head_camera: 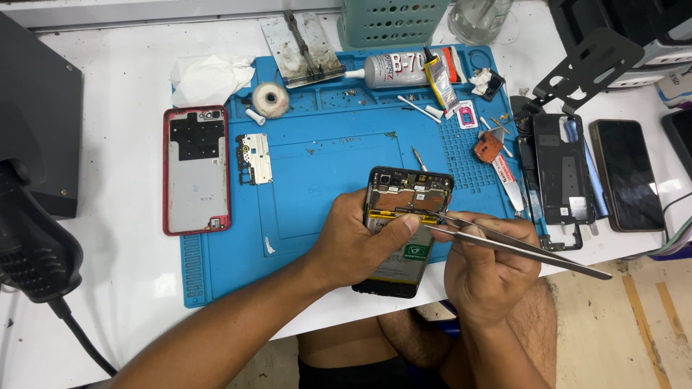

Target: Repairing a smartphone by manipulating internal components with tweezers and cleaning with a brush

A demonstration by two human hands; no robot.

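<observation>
An opened phone (407,194) with its back off lies on the blue work mat (317,166), showing its circuit board and battery. My left hand (357,241) grips the phone from the left side, thumb across its middle. My right hand (486,266) holds metal tweezers (519,248), whose tips rest on the phone just below the circuit board near my left thumb.
A red phone back cover (196,169) and a small metal shield plate (256,158) lie on the left. Glue tubes (393,70), tape roll (271,99), swabs and small parts sit at the mat's top. Two more phones (627,173) lie at the right. A black device (32,238) sits far left.
</observation>
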